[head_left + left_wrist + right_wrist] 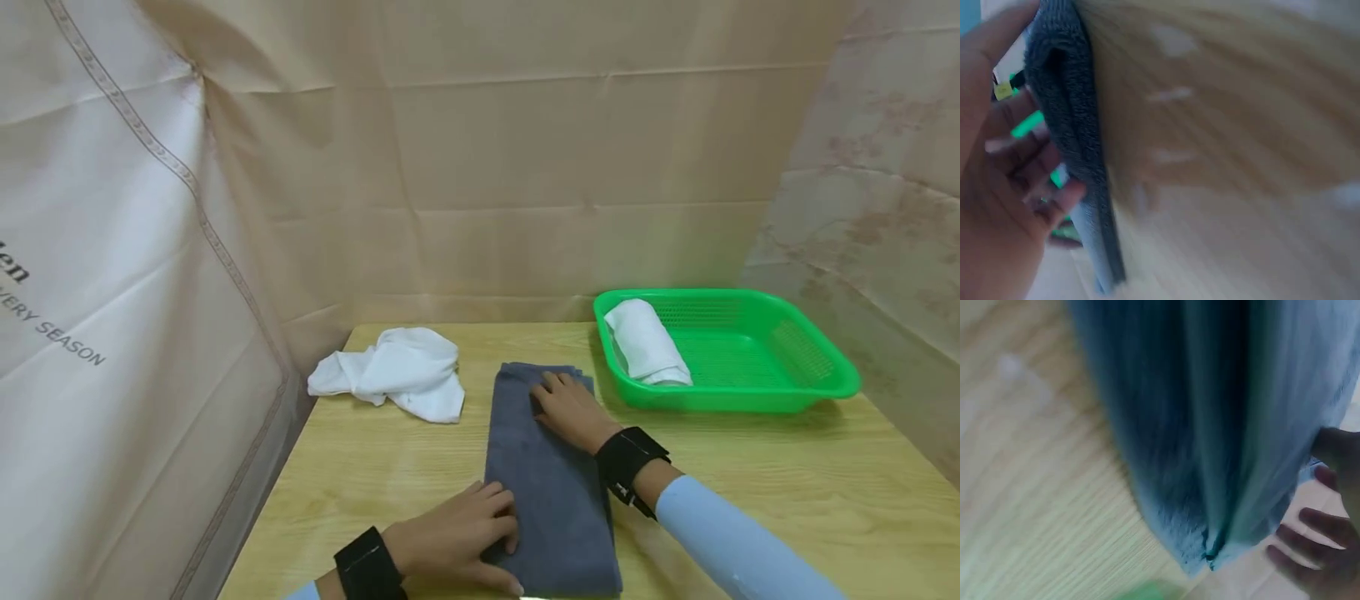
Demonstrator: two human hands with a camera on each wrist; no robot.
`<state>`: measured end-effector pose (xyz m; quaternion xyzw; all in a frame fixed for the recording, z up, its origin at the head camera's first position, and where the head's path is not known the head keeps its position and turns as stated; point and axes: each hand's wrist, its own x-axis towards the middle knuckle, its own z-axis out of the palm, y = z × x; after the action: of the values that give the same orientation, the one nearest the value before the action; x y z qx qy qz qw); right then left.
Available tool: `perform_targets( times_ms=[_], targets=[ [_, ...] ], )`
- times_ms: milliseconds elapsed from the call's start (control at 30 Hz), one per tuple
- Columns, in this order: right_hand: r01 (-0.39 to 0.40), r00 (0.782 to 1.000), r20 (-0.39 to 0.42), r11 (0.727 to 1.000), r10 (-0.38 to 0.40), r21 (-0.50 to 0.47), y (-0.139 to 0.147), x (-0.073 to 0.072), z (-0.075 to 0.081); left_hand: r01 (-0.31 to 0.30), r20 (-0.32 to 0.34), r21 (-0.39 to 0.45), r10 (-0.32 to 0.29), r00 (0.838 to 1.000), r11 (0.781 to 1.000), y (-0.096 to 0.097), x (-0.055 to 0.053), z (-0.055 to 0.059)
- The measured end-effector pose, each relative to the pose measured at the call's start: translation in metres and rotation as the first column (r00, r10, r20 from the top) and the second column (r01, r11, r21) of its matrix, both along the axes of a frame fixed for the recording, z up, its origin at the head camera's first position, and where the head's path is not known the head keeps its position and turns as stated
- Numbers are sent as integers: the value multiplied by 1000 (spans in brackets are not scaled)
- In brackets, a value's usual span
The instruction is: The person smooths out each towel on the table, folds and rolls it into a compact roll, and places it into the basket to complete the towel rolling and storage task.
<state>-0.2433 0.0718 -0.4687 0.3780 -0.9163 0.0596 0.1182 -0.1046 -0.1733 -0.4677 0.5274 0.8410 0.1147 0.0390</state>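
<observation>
A dark grey towel (551,508), folded into a long strip, lies lengthwise on the wooden table. My left hand (459,532) rests at its near left edge, with relaxed fingers on the cloth. In the left wrist view, the layered edge of the towel (1072,119) runs beside the thumb and loosely bent fingers. Near the far end, my right hand (573,410) lies over the towel's right side. The right wrist view shows that thumb against the cloth and the other fingers spread apart.
A crumpled white cloth (408,371) lies at the back left of the table (750,492). At the back right stands a green plastic basket (750,402) with a rolled white cloth (648,343) along its left side. Hanging sheets (487,167) surround the table's back and sides.
</observation>
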Motion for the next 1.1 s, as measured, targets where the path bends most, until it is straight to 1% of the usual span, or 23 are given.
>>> perform_targets(
  times_ms=[33,67,100,133,167,200,233,300,367,400,433,500,600,633,700,733,767,833,900,967,1000,1033,1100],
  targets=[
    [-12,1000,-26,1000,12,-19,-2,0,1,-5,-25,-12,5,1000,1000,4,-1,0],
    [-42,998,-49,998,41,-35,-2,3,2,-10,-41,-20,9,999,1000,7,-1,0],
    [-87,995,-54,994,84,-63,-1,9,5,-14,-55,-22,13,998,1000,9,-1,0],
    [-132,991,-38,987,129,-90,4,20,8,-10,-85,-24,8,996,1000,12,-1,0],
    [-182,983,-13,976,181,-120,11,32,11,-5,-99,-18,3,995,1000,14,-1,0],
    [-229,971,30,963,236,-145,19,47,13,-2,-114,-10,0,994,1000,15,0,0],
    [-274,954,76,946,290,-171,27,62,15,0,-123,2,0,992,1000,15,1,-1],
    [-348,912,152,914,382,-211,45,91,14,4,-133,21,-1,991,1000,13,3,-3],
    [-378,885,201,901,419,-213,62,115,10,7,-119,37,-3,993,999,8,7,-4],
    [-385,879,217,900,425,-204,68,124,6,7,-112,41,-2,994,999,6,8,-5],
    [-388,879,219,902,423,-187,74,132,3,7,-101,44,-2,995,999,4,9,-5],
    [-390,889,198,910,412,-140,82,142,-3,6,-70,55,-2,998,998,1,11,-5],
    [-385,908,140,918,395,-91,89,149,-10,10,-51,71,-6,999,997,1,11,-4],
    [-385,911,125,919,393,-87,89,150,-11,9,-48,76,-6,999,997,1,13,-4],
    [-373,915,122,921,386,-116,90,151,-13,-4,-25,88,7,1000,996,1,14,-4],
    [-356,916,139,922,376,-149,90,151,-13,-19,-4,93,20,1000,996,0,14,-4],
    [-333,916,167,923,365,-190,91,151,-12,-42,38,103,38,999,994,0,14,-4],
    [-268,910,234,917,342,-296,91,147,-12,-102,144,140,82,986,985,0,11,-4],
    [-180,907,286,899,309,-400,92,141,-12,-175,240,189,128,962,966,-2,7,-6],
    [-78,898,348,875,269,-477,91,134,-12,-239,314,245,157,936,940,-3,2,-8],
    [-29,893,376,866,247,-499,91,131,-13,-262,328,269,168,930,927,-3,0,-9],
    [18,886,405,858,224,-513,90,129,-14,-276,327,286,177,928,917,-4,-1,-10],
    [80,878,441,852,186,-518,89,127,-16,-294,326,307,190,926,905,-4,-4,-12]
  ],
)
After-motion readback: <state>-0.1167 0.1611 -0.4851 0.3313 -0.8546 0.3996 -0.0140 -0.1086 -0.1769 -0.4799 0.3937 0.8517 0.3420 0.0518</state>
